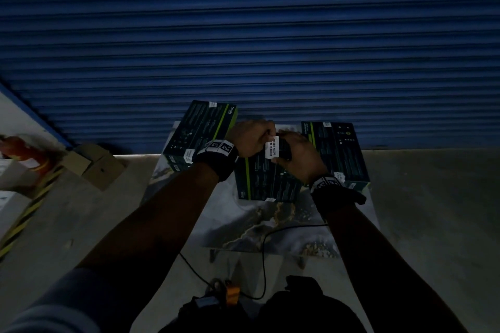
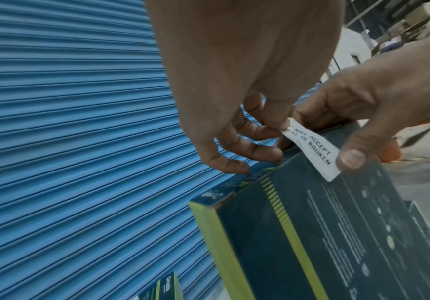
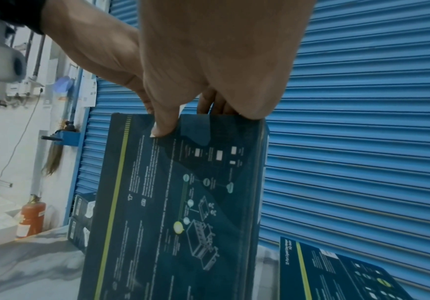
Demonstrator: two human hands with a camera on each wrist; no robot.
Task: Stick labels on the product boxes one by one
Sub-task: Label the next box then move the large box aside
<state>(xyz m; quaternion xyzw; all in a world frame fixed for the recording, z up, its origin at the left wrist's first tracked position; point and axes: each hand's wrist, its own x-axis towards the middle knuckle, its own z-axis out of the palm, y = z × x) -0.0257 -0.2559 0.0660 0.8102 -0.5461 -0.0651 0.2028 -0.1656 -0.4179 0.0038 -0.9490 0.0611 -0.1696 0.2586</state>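
Note:
A dark product box with a green stripe stands tilted in the middle of the table, its far end up at my hands. A white label printed "NOT ACCEPT… IS BROKEN" lies across that end. My left hand pinches the label's upper end between thumb and finger. My right hand grips the box at its top edge, fingers behind. Its thumb presses the label's lower end onto the box face. In the head view the label shows between the left hand and the right hand.
A stack of like boxes stands at the left and another box lies at the right, both bearing small white labels. The marble-patterned table backs onto a blue roller shutter. A black cable crosses the near edge. A fire extinguisher stands far left.

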